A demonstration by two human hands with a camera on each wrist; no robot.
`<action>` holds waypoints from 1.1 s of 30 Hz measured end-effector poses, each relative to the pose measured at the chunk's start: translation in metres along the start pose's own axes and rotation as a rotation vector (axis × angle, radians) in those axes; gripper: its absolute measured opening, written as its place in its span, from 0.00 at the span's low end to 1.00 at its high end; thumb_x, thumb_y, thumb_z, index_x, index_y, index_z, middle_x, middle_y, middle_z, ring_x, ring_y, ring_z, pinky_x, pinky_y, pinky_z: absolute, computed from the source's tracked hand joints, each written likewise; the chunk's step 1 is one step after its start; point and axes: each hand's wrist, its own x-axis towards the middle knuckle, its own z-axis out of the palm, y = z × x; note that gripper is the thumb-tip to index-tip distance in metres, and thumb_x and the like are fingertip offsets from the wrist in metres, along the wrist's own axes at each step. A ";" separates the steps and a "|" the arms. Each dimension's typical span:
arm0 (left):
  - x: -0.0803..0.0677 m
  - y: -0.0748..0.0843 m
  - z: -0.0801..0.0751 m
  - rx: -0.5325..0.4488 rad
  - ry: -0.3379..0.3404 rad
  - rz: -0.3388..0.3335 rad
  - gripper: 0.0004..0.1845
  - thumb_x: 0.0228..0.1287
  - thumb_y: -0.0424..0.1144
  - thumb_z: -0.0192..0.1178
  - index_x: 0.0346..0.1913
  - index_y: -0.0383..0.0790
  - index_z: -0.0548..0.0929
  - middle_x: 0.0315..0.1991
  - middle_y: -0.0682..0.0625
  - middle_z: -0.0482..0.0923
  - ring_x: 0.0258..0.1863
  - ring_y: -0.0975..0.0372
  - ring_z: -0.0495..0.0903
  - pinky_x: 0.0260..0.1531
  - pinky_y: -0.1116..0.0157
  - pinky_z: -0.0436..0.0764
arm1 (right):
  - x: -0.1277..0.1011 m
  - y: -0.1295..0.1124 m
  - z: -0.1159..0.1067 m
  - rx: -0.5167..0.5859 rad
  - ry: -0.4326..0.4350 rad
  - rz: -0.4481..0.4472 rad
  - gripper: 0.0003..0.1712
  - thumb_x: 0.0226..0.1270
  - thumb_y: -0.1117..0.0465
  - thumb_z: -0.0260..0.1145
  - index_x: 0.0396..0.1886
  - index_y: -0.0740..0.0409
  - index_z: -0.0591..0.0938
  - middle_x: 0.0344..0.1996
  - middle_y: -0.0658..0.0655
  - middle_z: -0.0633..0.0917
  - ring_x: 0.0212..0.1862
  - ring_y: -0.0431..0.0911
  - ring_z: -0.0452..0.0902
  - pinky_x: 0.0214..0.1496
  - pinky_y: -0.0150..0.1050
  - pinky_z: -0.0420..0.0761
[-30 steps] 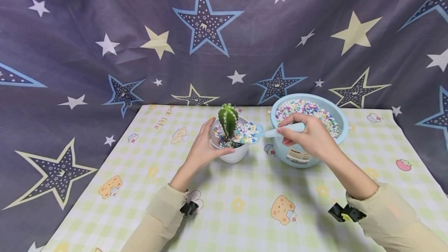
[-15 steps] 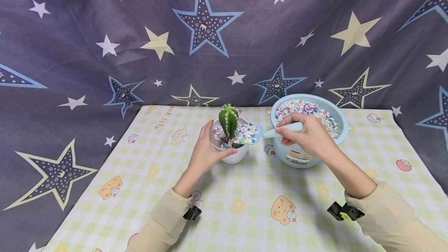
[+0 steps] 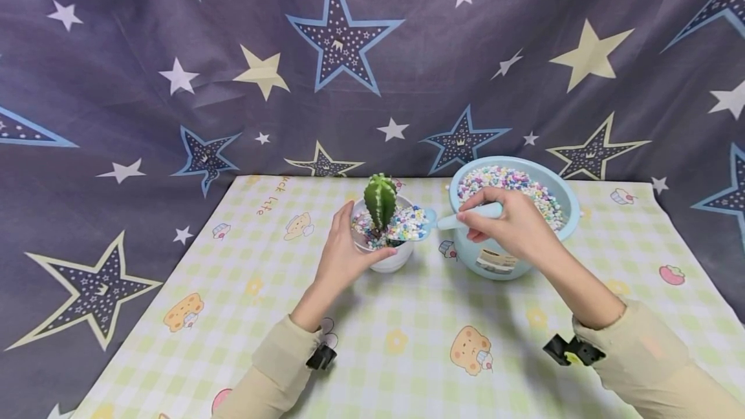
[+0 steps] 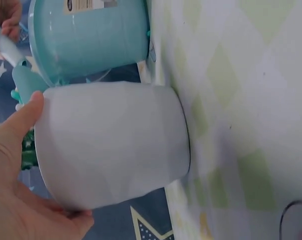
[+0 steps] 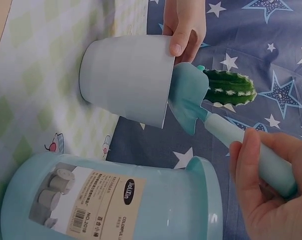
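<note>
Two hands engaged: left hand [image 3: 343,254] grips white cactus pot [image 3: 388,257] frame centre; right hand [image 3: 512,228] clasps blue scoop [image 3: 460,220] over pot rim.

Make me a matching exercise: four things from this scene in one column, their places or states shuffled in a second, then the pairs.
1. pot
2. scoop
3. bowl
4. cactus

a. full of coloured pebbles
b. upright in the pot
c. held by the left hand
d. held by the right hand, tip at the pot's rim

Pairs: 1-c, 2-d, 3-a, 4-b
</note>
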 end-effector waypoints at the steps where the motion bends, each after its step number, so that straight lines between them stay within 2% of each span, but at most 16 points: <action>1: 0.001 -0.001 -0.001 -0.001 -0.014 0.004 0.66 0.44 0.60 0.78 0.80 0.41 0.48 0.79 0.42 0.51 0.76 0.45 0.59 0.75 0.46 0.63 | 0.000 0.000 0.000 0.000 -0.001 0.002 0.11 0.68 0.58 0.68 0.43 0.62 0.84 0.27 0.58 0.90 0.27 0.40 0.87 0.35 0.29 0.87; 7: 0.010 -0.010 -0.009 -0.034 -0.108 0.058 0.67 0.44 0.57 0.79 0.80 0.41 0.46 0.80 0.41 0.48 0.77 0.45 0.56 0.77 0.46 0.58 | 0.000 -0.001 -0.001 -0.013 -0.010 0.013 0.11 0.68 0.57 0.68 0.43 0.60 0.84 0.26 0.56 0.90 0.27 0.41 0.87 0.36 0.27 0.85; 10: 0.012 -0.012 -0.011 -0.037 -0.123 0.077 0.67 0.44 0.56 0.79 0.80 0.41 0.47 0.80 0.41 0.49 0.77 0.46 0.56 0.77 0.46 0.58 | -0.001 -0.001 -0.002 -0.020 -0.012 0.012 0.11 0.68 0.57 0.68 0.44 0.60 0.84 0.25 0.55 0.90 0.27 0.41 0.87 0.37 0.27 0.84; 22: 0.006 -0.005 -0.006 -0.008 -0.041 0.057 0.67 0.40 0.59 0.80 0.79 0.39 0.51 0.78 0.40 0.54 0.76 0.47 0.59 0.76 0.48 0.61 | -0.001 -0.002 -0.003 -0.031 -0.017 0.018 0.11 0.68 0.57 0.68 0.44 0.60 0.85 0.24 0.54 0.90 0.28 0.43 0.88 0.39 0.25 0.82; 33: -0.003 0.004 0.002 0.031 0.050 0.001 0.67 0.39 0.62 0.79 0.79 0.38 0.53 0.77 0.40 0.56 0.75 0.46 0.62 0.74 0.47 0.66 | 0.000 -0.004 -0.004 -0.046 -0.020 0.012 0.11 0.68 0.57 0.68 0.43 0.59 0.85 0.25 0.55 0.90 0.27 0.41 0.88 0.40 0.25 0.82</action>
